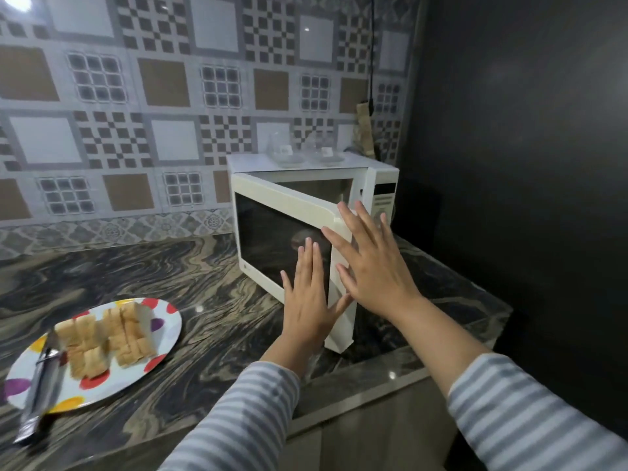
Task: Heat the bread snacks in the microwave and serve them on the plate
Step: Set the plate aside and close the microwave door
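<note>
We are pressing both flat, released hands, left and right, on the half-open microwave door. The bread is lying on the plate on the bench. Next, probably shutting the door fully.

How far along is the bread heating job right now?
Done: cut bread snacks sit on the spotted plate. In hand: left hand and right hand lie flat on the half-open microwave door. Whether they have been heated cannot be told.
</note>
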The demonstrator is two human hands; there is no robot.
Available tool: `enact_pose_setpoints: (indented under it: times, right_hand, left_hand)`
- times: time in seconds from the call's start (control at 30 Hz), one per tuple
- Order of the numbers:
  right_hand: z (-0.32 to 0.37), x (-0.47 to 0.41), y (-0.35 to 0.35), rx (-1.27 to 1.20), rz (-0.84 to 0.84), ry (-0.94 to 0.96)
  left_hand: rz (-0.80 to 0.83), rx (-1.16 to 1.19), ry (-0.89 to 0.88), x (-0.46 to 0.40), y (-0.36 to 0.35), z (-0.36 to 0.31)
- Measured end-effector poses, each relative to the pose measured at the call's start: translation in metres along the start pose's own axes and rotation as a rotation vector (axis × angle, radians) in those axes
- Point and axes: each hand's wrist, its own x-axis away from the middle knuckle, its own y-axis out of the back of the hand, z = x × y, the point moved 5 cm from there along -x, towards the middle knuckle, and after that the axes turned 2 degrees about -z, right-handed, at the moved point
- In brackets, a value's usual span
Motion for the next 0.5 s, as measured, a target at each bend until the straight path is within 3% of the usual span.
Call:
enact_pose_setpoints:
  times: [0.37, 0.5]
  right_hand:
    - [-0.116, -0.015, -0.064, -0.107, 0.039, -0.004]
    - [-0.144, -0.028, -0.094, -0.153, 0.063, -0.032]
  left_hand:
    - [-0.025, -0.019, 0.078, -0.082, -0.069, -0.036]
    - [-0.032, -0.155, 0.077, -0.121, -0.078, -0.034]
